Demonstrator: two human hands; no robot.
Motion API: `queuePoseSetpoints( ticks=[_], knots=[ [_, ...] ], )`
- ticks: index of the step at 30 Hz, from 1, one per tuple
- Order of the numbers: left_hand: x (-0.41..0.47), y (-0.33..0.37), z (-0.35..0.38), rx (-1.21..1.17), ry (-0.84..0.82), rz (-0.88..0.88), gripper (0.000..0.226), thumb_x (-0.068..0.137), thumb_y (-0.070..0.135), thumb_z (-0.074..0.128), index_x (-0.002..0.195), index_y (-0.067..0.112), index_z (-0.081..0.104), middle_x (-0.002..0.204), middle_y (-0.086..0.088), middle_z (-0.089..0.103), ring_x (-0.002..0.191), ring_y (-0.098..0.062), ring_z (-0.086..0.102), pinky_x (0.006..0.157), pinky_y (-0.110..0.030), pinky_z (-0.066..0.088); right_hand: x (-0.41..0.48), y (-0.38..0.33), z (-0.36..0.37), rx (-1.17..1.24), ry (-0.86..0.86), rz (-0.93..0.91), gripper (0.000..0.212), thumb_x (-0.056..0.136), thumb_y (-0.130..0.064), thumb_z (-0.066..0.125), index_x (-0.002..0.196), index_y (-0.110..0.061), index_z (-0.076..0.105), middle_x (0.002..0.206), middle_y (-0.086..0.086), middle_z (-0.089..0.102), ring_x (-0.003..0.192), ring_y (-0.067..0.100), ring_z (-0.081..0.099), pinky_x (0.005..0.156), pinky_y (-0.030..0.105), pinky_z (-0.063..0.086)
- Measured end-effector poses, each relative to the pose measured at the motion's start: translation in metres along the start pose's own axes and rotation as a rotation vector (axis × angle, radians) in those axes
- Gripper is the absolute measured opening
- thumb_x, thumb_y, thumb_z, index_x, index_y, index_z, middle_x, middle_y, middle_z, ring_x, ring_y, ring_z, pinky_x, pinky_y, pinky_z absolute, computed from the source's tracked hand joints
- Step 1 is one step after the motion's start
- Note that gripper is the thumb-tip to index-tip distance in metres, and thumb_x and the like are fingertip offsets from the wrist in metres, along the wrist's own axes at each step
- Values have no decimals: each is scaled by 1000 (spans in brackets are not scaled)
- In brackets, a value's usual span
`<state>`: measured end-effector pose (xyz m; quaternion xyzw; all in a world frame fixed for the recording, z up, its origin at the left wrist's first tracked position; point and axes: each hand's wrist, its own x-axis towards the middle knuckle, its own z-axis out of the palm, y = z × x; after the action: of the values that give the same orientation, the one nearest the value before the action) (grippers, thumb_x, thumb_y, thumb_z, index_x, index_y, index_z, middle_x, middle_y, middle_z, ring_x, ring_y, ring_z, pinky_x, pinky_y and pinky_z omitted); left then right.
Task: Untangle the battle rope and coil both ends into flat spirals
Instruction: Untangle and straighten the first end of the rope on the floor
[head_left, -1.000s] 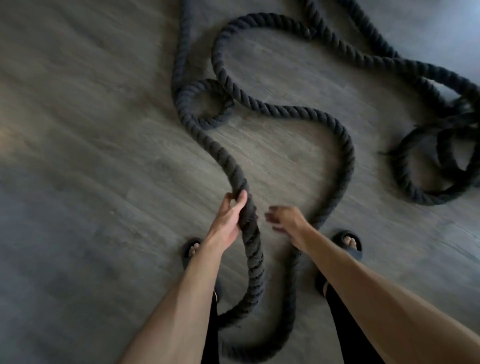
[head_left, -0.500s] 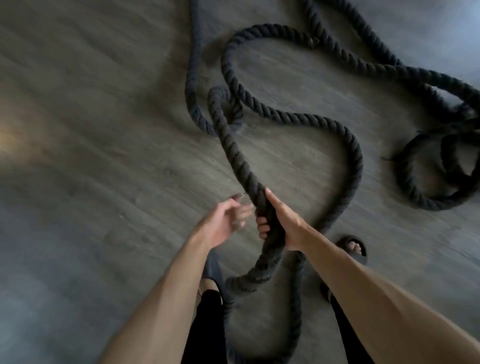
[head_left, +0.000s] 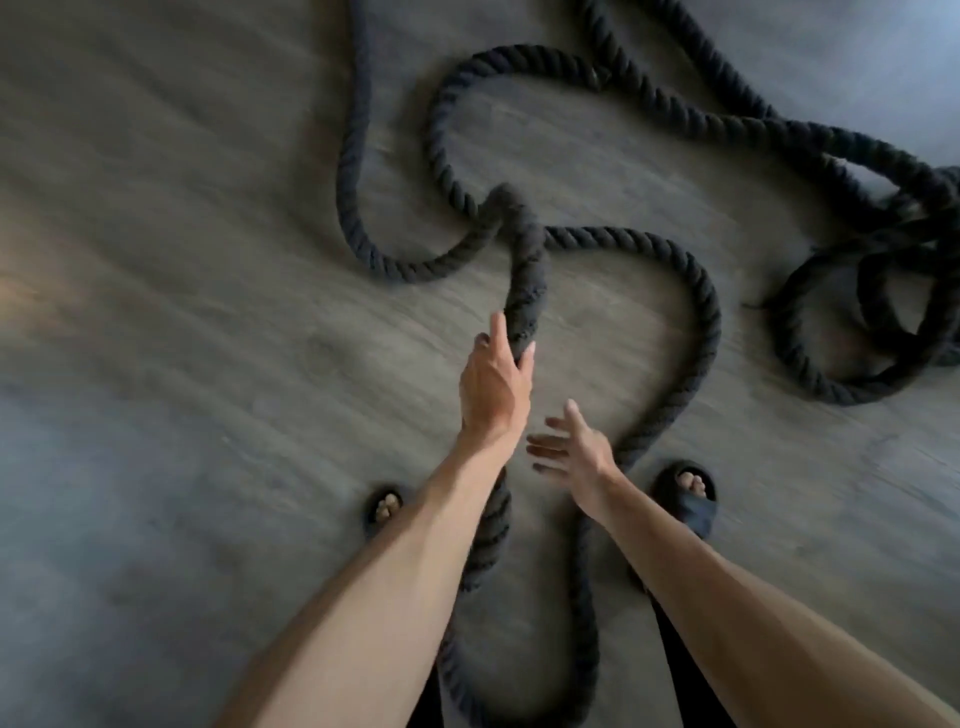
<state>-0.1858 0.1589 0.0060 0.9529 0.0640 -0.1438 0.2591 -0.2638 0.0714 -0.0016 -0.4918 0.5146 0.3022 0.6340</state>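
Grey wood floor (head_left: 182, 364) lay under a black rope (head_left: 691, 291) sprawled in loops, tangled at far right. Left hand (head_left: 493, 387) was clamped on a raised stretch of rope; right hand (head_left: 571, 449) hung just beside it, fingers spread, holding nothing. Sandals (head_left: 688, 501) flanked the rope.

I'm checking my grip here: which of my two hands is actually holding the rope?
The left hand: its fingers wrap the lifted battle rope. The right hand hangs open beside it, touching nothing.
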Motion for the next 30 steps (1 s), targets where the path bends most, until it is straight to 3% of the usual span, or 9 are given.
queuePoseSetpoints(
  ticks=[4,7,10,13,16,19,23,26,30],
  knots=[
    [-32,11,27,346,-129,226,42,98,20,49,139,21,42,121,-13,54,104,-31,57,85,-41,44,19,-44,-1,351,139,-49,34,104,-29,43,84,-12,65,72,7,66,57,17,61,49,22,48],
    [-48,12,40,407,-276,270,51,96,19,50,145,23,34,132,-14,46,115,-31,49,98,-43,37,32,-40,-14,489,187,16,37,101,-39,47,108,-8,66,97,14,73,83,29,70,79,37,60],
    [-63,-2,48,318,-410,355,64,90,23,59,147,21,31,132,-15,44,116,-33,48,100,-45,36,46,-16,-26,447,257,105,52,101,-49,46,125,-6,62,116,18,70,107,35,68,101,50,52],
    [-70,-29,63,-26,-769,139,50,95,31,54,140,18,37,133,-11,47,119,-32,51,95,-39,41,59,15,-38,326,338,157,60,102,-54,42,133,-5,56,117,17,67,105,36,66,97,50,54],
    [-59,-63,81,-201,-889,-154,44,95,33,56,131,16,37,119,-7,60,111,-28,58,85,-33,44,80,56,-55,351,313,247,58,105,-52,35,139,-7,49,119,20,67,96,37,69,84,52,58],
    [-57,-107,105,-94,-1143,-227,52,88,53,61,129,26,45,123,2,58,111,-18,55,89,-33,43,109,106,-65,358,271,357,62,105,-54,33,141,-6,48,122,21,67,102,36,69,81,48,58],
    [-73,-158,148,190,-1508,-146,76,80,77,52,141,33,46,150,5,40,131,-21,45,102,-33,41,151,168,-64,289,228,426,63,106,-54,29,137,-3,49,92,23,68,78,33,67,68,42,55],
    [-89,-204,176,215,-1562,-157,72,84,69,56,141,26,48,146,2,45,132,-23,46,91,-30,36,179,200,-39,127,192,439,61,106,-54,30,131,-4,53,102,22,70,86,35,69,74,45,57],
    [-98,-286,196,98,-1186,-302,65,91,54,59,142,17,43,138,-9,53,127,-30,52,98,-36,44,219,196,19,-200,81,357,64,107,-51,26,127,3,55,117,25,66,107,44,67,91,57,56]
  ],
)
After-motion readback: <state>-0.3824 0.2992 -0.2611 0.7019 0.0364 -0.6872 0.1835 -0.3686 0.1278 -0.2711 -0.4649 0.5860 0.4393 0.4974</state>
